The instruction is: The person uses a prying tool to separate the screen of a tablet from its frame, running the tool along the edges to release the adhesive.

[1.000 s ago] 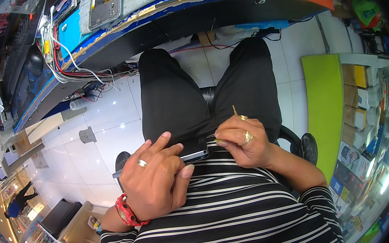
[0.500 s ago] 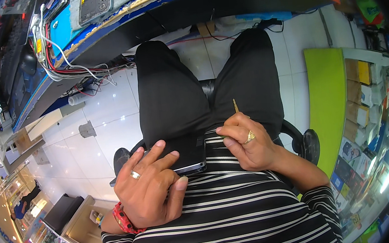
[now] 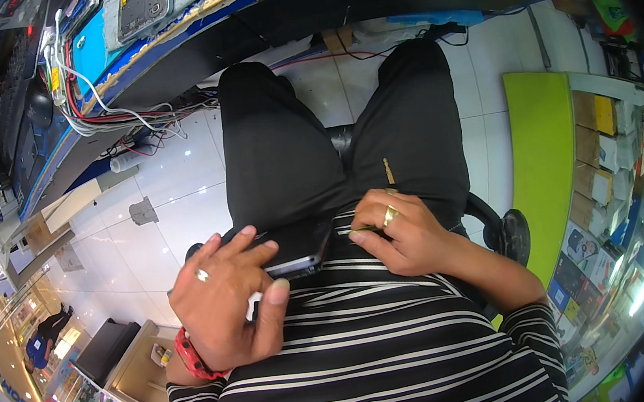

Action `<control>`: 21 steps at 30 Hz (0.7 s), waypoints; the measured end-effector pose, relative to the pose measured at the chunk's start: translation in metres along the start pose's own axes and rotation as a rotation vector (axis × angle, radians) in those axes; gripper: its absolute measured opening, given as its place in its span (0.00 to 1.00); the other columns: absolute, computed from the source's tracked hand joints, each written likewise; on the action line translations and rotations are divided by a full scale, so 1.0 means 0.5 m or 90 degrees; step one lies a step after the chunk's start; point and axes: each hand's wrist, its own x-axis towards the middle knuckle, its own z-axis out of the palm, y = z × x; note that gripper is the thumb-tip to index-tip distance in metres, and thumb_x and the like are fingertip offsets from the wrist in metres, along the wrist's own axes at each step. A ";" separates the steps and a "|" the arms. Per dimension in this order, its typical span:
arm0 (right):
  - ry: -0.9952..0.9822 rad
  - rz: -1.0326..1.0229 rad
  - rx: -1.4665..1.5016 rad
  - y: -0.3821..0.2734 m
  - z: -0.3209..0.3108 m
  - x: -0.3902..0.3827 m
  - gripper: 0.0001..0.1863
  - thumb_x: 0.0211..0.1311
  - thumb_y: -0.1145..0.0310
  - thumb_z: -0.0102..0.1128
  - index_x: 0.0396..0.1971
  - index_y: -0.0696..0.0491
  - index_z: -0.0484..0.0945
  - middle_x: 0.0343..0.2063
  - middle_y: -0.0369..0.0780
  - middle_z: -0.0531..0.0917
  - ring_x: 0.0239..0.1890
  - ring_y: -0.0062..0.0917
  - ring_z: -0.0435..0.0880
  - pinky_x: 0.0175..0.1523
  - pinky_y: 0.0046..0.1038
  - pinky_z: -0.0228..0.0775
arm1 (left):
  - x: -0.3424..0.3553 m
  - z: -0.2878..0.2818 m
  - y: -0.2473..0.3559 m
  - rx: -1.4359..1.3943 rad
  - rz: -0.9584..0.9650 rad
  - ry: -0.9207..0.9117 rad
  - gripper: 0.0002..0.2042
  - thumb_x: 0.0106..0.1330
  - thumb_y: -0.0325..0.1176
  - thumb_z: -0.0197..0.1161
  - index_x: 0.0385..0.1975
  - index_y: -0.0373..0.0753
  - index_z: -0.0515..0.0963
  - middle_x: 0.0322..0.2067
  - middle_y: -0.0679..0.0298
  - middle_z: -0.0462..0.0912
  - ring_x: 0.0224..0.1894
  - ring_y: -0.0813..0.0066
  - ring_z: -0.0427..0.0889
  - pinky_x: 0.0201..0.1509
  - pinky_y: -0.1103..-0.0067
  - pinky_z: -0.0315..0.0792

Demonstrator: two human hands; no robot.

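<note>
My left hand (image 3: 225, 295), with a ring and a red wrist strap, holds a dark phone (image 3: 304, 263) with a silvery edge low in my lap, its fingers lying across the top and the thumb along the near side. My right hand (image 3: 393, 232), also ringed, is closed on a thin brass-coloured tool (image 3: 388, 171) whose narrow end sticks up past the knuckles. Its thumb tip is just right of the phone, with a small greenish bit under it that I cannot make out.
The workbench (image 3: 263, 29) ahead carries another phone (image 3: 141, 11), a blue pad (image 3: 90, 45) and tangled cables (image 3: 82, 121). A green board (image 3: 540, 160) and a display case (image 3: 599, 193) are at right, an open box (image 3: 142, 364) at lower left. A person (image 3: 40, 344) appears far left.
My left hand and the phone have shifted left, the phone now more tilted. My right hand has moved only a little, keeping the brass tool upright.
</note>
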 end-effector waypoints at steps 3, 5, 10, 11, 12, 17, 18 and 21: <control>0.023 0.012 0.074 0.003 0.012 0.014 0.04 0.67 0.75 0.67 0.37 0.59 0.81 0.33 0.42 0.83 0.30 0.36 0.83 0.36 0.36 0.77 | 0.020 0.002 -0.015 -0.018 -0.007 0.030 0.04 0.66 0.28 0.64 0.29 0.40 0.77 0.38 0.53 0.92 0.49 0.50 0.92 0.60 0.55 0.79; 0.021 -0.014 0.057 0.004 0.015 0.025 0.05 0.68 0.75 0.67 0.37 0.59 0.81 0.33 0.42 0.82 0.30 0.37 0.83 0.36 0.36 0.77 | 0.025 0.001 -0.026 -0.033 -0.006 0.042 0.04 0.66 0.29 0.68 0.31 0.39 0.79 0.36 0.55 0.92 0.47 0.51 0.93 0.57 0.57 0.81; 0.001 -0.034 -0.019 0.010 0.021 0.034 0.04 0.69 0.74 0.66 0.38 0.59 0.80 0.32 0.43 0.82 0.30 0.39 0.84 0.36 0.37 0.77 | 0.047 0.012 -0.045 -0.071 -0.006 0.080 0.03 0.67 0.27 0.67 0.32 0.37 0.80 0.32 0.56 0.91 0.39 0.55 0.93 0.47 0.66 0.82; 0.001 0.001 -0.013 0.017 0.023 0.035 0.05 0.70 0.73 0.65 0.38 0.59 0.81 0.32 0.44 0.82 0.29 0.40 0.84 0.37 0.38 0.77 | 0.055 0.017 -0.050 -0.102 -0.017 0.109 0.03 0.68 0.26 0.67 0.32 0.36 0.81 0.29 0.56 0.90 0.34 0.58 0.92 0.41 0.71 0.82; 0.002 0.036 -0.007 0.024 0.025 0.037 0.06 0.71 0.72 0.64 0.39 0.59 0.81 0.32 0.44 0.83 0.29 0.41 0.83 0.38 0.39 0.77 | 0.064 0.016 -0.054 -0.103 -0.019 0.111 0.03 0.68 0.26 0.67 0.32 0.36 0.81 0.29 0.56 0.90 0.34 0.58 0.92 0.41 0.71 0.82; -0.026 0.200 0.049 0.072 0.033 0.057 0.09 0.76 0.68 0.60 0.40 0.60 0.80 0.30 0.43 0.84 0.30 0.34 0.85 0.39 0.35 0.77 | 0.145 0.025 -0.118 -0.113 -0.136 0.060 0.12 0.74 0.36 0.67 0.32 0.33 0.81 0.17 0.57 0.76 0.18 0.71 0.72 0.26 0.73 0.65; -0.041 0.265 0.102 0.084 0.035 0.061 0.10 0.77 0.68 0.58 0.41 0.61 0.80 0.30 0.41 0.85 0.32 0.28 0.87 0.39 0.30 0.77 | 0.162 0.028 -0.140 -0.109 -0.129 0.045 0.14 0.75 0.38 0.66 0.33 0.32 0.81 0.17 0.57 0.75 0.18 0.72 0.70 0.26 0.73 0.65; -0.046 0.255 0.092 0.106 0.043 0.077 0.11 0.77 0.67 0.59 0.42 0.61 0.80 0.29 0.40 0.84 0.31 0.23 0.85 0.40 0.28 0.77 | 0.205 0.033 -0.188 -0.174 -0.226 -0.020 0.16 0.78 0.38 0.64 0.33 0.30 0.78 0.23 0.73 0.72 0.29 0.87 0.64 0.32 0.80 0.62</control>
